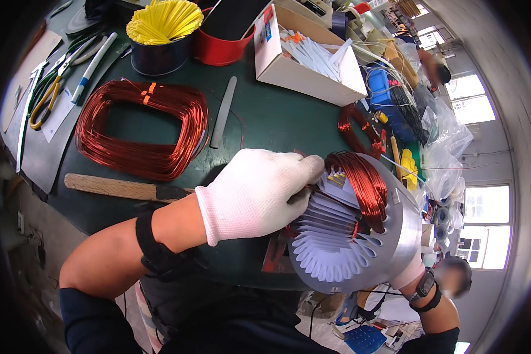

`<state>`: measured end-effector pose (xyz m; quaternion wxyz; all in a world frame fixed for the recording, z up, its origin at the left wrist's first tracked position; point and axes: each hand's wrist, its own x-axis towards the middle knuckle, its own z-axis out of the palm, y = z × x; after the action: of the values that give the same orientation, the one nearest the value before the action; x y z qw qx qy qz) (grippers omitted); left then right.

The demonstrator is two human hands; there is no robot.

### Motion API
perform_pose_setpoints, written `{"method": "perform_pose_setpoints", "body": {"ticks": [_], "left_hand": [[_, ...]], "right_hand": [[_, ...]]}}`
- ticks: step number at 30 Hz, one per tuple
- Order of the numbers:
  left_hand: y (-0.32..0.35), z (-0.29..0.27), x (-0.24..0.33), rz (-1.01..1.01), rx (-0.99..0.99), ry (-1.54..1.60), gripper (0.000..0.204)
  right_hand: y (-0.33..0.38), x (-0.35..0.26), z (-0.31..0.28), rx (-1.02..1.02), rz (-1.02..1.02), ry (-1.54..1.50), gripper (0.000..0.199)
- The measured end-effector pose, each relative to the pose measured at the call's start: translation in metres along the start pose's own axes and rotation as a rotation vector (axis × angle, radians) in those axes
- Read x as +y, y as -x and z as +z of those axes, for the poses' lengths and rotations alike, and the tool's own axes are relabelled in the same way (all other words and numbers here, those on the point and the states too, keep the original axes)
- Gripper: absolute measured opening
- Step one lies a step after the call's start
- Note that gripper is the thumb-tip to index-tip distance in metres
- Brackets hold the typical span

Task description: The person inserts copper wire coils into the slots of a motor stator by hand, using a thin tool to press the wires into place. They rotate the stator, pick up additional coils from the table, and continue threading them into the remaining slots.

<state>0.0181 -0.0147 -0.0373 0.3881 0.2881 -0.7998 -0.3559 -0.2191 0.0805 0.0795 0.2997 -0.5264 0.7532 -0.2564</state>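
The person stands close to a dark green table, and the thing being worked on is right at the near edge, a bit to the right: a big round metal motor ring with white paper slips fanned all around its inside. It is tipped up so its open hole faces the person and a little to the left. The left hand, in a white glove, comes in from the left and lies across the ring's left rim, with its fingers curled and pressing at the top where a bundle of copper wire goes down into the ring. So the wire is just past the fingertips, to the right, and it runs from near to far over the rim. The right hand is mostly hidden behind the ring on the near right side; only a bit of glove and the wrist show, so it seems to hold the ring from below, but I cannot tell how its fingers sit. The left hand is the one nearer the wire. Farther off to the left lie a wooden stick and a big loop of copper wire. Farthest away stand a can of yellow strips and a white cardboard box.
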Motion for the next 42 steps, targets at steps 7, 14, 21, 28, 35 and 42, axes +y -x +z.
{"method": "perform_pose_setpoints", "body": {"ticks": [7, 14, 21, 28, 35, 42], "left_hand": [[-0.002, -0.001, 0.003, -0.108, -0.026, 0.244, 0.018], [-0.005, 0.008, -0.001, -0.175, -0.042, 0.309, 0.016], [0.001, -0.001, 0.004, -0.082, -0.011, 0.265, 0.022], [-0.003, -0.001, 0.018, -0.252, -0.053, 0.244, 0.039], [0.037, 0.0, -0.017, -0.37, -0.406, 0.481, 0.056], [-0.005, 0.038, 0.048, -0.694, -0.351, 1.552, 0.059]], "right_hand": [[0.018, 0.054, -0.097, -0.377, -0.243, 1.281, 0.033], [-0.01, 0.014, -0.032, -0.386, -0.176, 0.811, 0.056], [0.002, 0.051, -0.075, -0.354, 0.077, 0.408, 0.049], [-0.001, 0.099, -0.103, -0.22, -0.305, 1.056, 0.032], [-0.001, 0.083, -0.024, 0.18, -0.546, 0.256, 0.04], [-0.032, 0.113, 0.021, 0.173, -0.566, 0.088, 0.018]]}}
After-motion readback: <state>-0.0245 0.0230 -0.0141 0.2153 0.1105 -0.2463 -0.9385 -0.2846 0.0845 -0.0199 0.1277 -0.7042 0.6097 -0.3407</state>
